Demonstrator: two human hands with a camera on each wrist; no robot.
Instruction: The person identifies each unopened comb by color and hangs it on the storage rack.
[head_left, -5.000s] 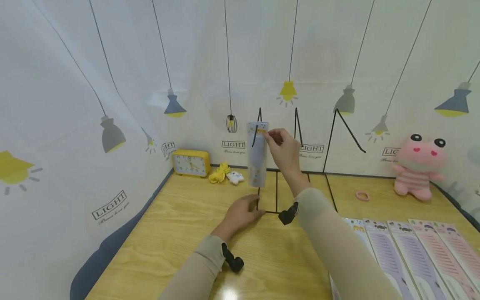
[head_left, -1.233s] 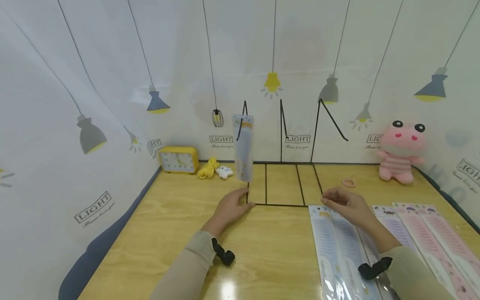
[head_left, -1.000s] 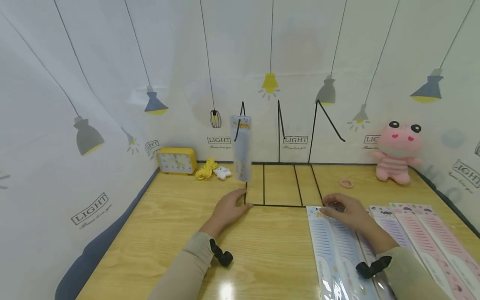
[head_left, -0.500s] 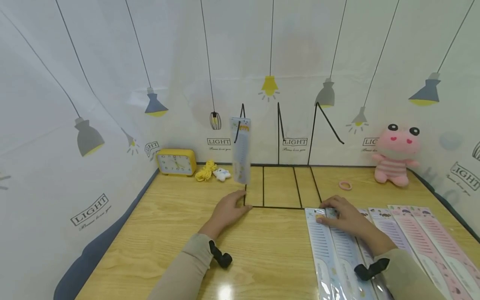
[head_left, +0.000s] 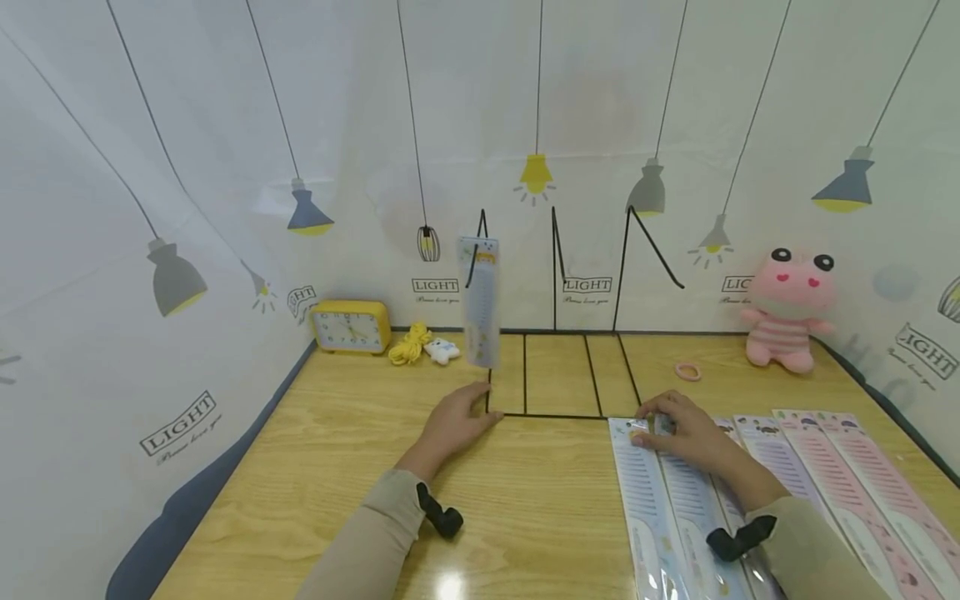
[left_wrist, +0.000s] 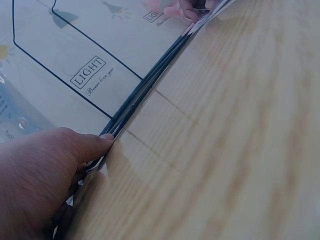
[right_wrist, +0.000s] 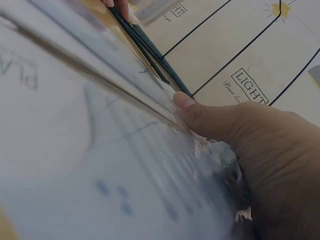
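One blue packet point(head_left: 693, 504), at the frame's lower right, was pinched near its top by the right hand point(head_left: 692, 437); at centre, the left hand point(head_left: 453, 423) gripped a black rack point(head_left: 551, 416) by its base.

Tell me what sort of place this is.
Probably a makeshift tabletop staging area, perhaps indoors: a wood-grain table, a lamp-printed sheet hung behind it, and a black wire rack beside flat printed packets.

White wall point(head_left: 480, 108) w/ lamp prints point(head_left: 535, 173); lt wood tbl point(head_left: 525, 500), glare spot point(head_left: 450, 585).
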